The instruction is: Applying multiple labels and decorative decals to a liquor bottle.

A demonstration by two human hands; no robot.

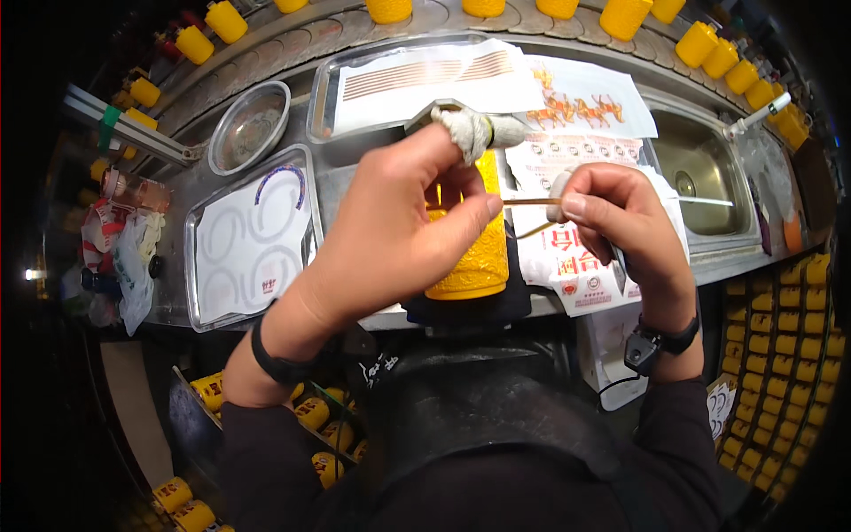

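Note:
Between my hands a thin brown strip is stretched level in front of a yellow textured jar. My left hand pinches its left end by thumb and fingers; its index finger, wrapped in whitish cloth, points up and away. My right hand grips the other end, with a pale cover on a fingertip. Past my right hand, a narrow white strip sticks out over the sink. The jar stands upright on a dark support at the bench's near edge, its upper part largely hidden by my left hand.
Brown strips lie on white paper in a tray. Left of me are a tray with curved decals and a metal bowl. Orange figure decals and printed paper lie right, beside a sink. Yellow jars line a far conveyor.

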